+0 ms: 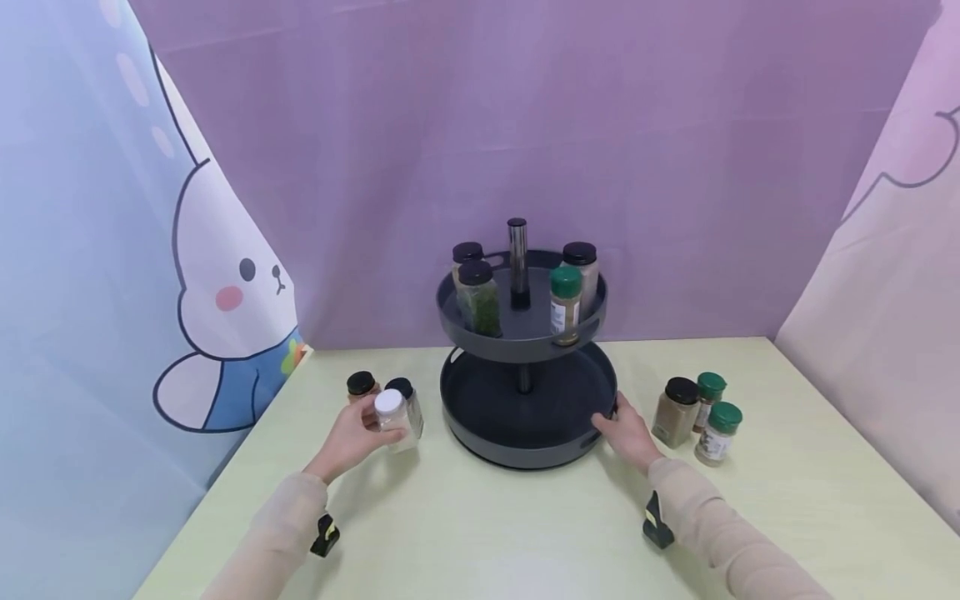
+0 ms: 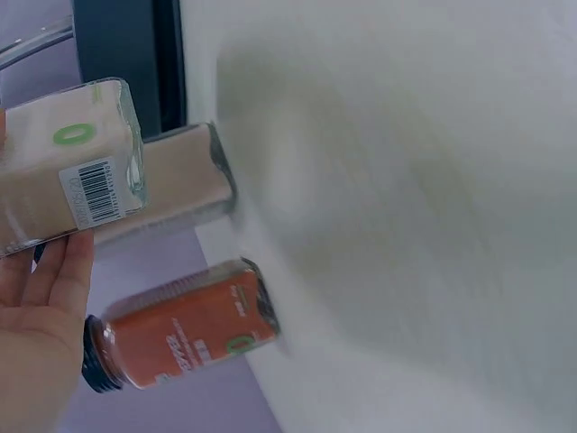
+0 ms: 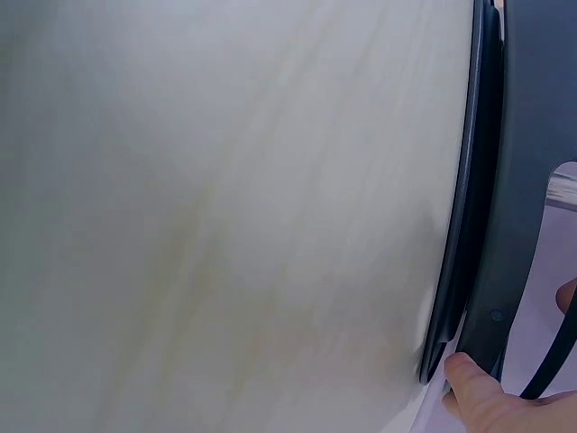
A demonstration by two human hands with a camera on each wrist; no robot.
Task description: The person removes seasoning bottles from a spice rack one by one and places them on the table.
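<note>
In the head view my left hand (image 1: 354, 442) grips a clear spice jar with a white cap (image 1: 392, 421). The left wrist view shows this jar (image 2: 63, 167) lifted off the table, its barcode and bottom facing the camera. Close behind it stand a dark-capped jar with pale contents (image 2: 176, 176) and a black-capped jar of orange-red powder (image 2: 189, 329). My right hand (image 1: 628, 433) holds the right rim of the lower tier of a dark grey two-tier rack (image 1: 517, 457). In the right wrist view its thumb (image 3: 473, 388) presses the outer wall, and a fingertip shows through the handle slot.
On the upper tier (image 1: 517, 348) stand two dark-capped jars (image 1: 480, 300) at left, and a green-capped jar (image 1: 566, 304) and a black-capped jar (image 1: 588, 271) at right. Right of the rack are a black-capped jar (image 1: 675, 412) and two green-capped jars (image 1: 717, 433).
</note>
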